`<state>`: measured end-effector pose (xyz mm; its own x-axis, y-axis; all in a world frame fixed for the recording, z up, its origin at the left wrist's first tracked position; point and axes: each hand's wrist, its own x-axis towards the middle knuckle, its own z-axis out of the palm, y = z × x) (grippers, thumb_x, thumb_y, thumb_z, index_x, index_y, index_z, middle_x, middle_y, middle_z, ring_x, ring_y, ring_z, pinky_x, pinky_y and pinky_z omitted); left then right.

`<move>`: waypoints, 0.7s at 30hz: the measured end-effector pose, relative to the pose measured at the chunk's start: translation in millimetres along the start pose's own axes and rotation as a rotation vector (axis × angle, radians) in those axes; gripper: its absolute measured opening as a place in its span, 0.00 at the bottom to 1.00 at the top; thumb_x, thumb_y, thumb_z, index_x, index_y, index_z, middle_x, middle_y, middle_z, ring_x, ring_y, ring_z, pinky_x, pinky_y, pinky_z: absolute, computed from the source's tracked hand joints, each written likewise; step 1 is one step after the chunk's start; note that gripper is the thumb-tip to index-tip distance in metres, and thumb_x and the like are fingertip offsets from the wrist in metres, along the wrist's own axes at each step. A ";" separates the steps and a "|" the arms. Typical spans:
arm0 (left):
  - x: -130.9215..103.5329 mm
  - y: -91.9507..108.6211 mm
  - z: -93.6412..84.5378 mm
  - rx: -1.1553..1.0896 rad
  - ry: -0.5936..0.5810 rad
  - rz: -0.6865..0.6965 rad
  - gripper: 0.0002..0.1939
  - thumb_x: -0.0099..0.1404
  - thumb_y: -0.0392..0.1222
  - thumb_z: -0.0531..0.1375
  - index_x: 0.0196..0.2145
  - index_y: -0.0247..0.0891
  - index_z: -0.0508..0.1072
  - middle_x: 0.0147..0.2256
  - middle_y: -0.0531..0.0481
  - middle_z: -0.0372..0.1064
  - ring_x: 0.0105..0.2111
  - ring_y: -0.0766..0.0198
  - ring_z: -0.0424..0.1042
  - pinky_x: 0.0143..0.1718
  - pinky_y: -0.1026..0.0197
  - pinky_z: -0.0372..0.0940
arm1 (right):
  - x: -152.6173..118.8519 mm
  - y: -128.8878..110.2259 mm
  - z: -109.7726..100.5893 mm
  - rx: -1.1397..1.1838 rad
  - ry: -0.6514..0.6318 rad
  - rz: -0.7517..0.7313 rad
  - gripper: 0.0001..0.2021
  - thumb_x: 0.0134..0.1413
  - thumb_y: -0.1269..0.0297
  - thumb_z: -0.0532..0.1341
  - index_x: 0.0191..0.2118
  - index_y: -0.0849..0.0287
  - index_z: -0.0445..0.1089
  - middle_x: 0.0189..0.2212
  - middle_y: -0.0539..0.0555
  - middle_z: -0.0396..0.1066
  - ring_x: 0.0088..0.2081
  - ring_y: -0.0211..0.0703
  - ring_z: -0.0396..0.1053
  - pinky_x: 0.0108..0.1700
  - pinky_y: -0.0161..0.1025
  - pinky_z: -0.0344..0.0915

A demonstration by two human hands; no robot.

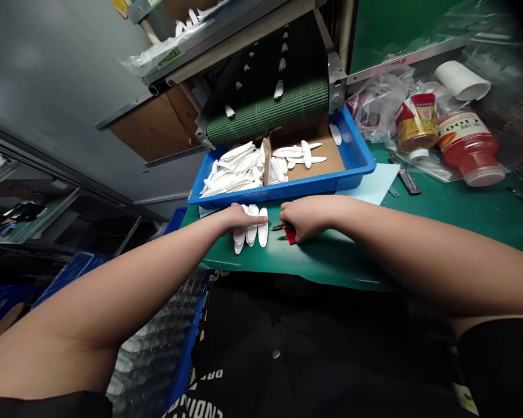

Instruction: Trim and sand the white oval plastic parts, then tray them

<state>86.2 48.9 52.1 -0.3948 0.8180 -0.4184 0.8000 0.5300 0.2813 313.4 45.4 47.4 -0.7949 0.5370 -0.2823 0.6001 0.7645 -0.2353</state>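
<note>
On the green table mat, several white oval plastic pieces lie side by side under my left hand. Its thumb rests across the rightmost white piece, and its other fingers are partly hidden at the left of the pieces. My right hand is closed around a small hand tool that looks like red-handled cutters, the dark tip pointing left at the white pieces without touching them. A red flap shows below the fingers of that hand.
Beyond my hands stands a blue tray with white pieces on both sides of a cardboard divider. A green conveyor belt carrying white pieces ends above it. Bottles and plastic bags stand at right, near a dark utility knife.
</note>
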 end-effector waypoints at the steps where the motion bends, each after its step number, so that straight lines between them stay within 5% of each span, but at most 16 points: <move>1: -0.9 3.6 3.1 0.008 0.011 -0.003 0.52 0.24 0.51 0.83 0.48 0.37 0.72 0.42 0.31 0.80 0.41 0.33 0.79 0.33 0.52 0.67 | -2.6 1.6 -2.6 -0.010 -0.018 0.005 0.18 0.47 0.60 0.71 0.45 0.61 0.78 0.44 0.57 0.73 0.34 0.46 0.70 0.32 0.40 0.58; 9: -8.5 14.1 27.7 -0.101 0.005 0.062 0.28 0.38 0.42 0.78 0.38 0.35 0.76 0.36 0.35 0.79 0.38 0.35 0.79 0.32 0.49 0.70 | -7.3 2.4 -5.0 -0.041 -0.046 0.034 0.18 0.48 0.61 0.71 0.46 0.62 0.80 0.43 0.58 0.74 0.34 0.48 0.71 0.34 0.40 0.60; 13: -16.3 -2.5 18.2 -0.330 -0.017 0.061 0.23 0.43 0.37 0.75 0.39 0.35 0.77 0.35 0.40 0.80 0.37 0.43 0.80 0.32 0.52 0.72 | -5.7 4.1 -2.5 -0.042 -0.045 0.003 0.17 0.48 0.60 0.70 0.44 0.60 0.78 0.45 0.58 0.72 0.32 0.45 0.69 0.30 0.41 0.58; 17: -27.7 -67.8 -19.8 -0.619 -0.008 -0.031 0.20 0.52 0.32 0.73 0.44 0.35 0.79 0.36 0.44 0.81 0.35 0.51 0.81 0.34 0.55 0.75 | 3.1 10.9 13.0 -0.046 -0.030 -0.045 0.10 0.48 0.62 0.68 0.39 0.58 0.76 0.42 0.59 0.71 0.27 0.43 0.67 0.27 0.43 0.57; 21: -57.7 -194.7 -70.2 -0.811 0.213 -0.244 0.16 0.72 0.41 0.65 0.54 0.35 0.74 0.44 0.46 0.77 0.37 0.61 0.78 0.38 0.56 0.77 | 19.7 32.9 42.3 0.176 0.156 -0.031 0.09 0.41 0.56 0.72 0.28 0.54 0.76 0.34 0.59 0.71 0.22 0.36 0.63 0.27 0.46 0.52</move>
<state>-78.5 -85.8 82.1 -0.6539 0.6424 -0.3998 0.1459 0.6255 0.7664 321.3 66.1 -5.2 -0.8095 0.5730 -0.1283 0.5703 0.7151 -0.4041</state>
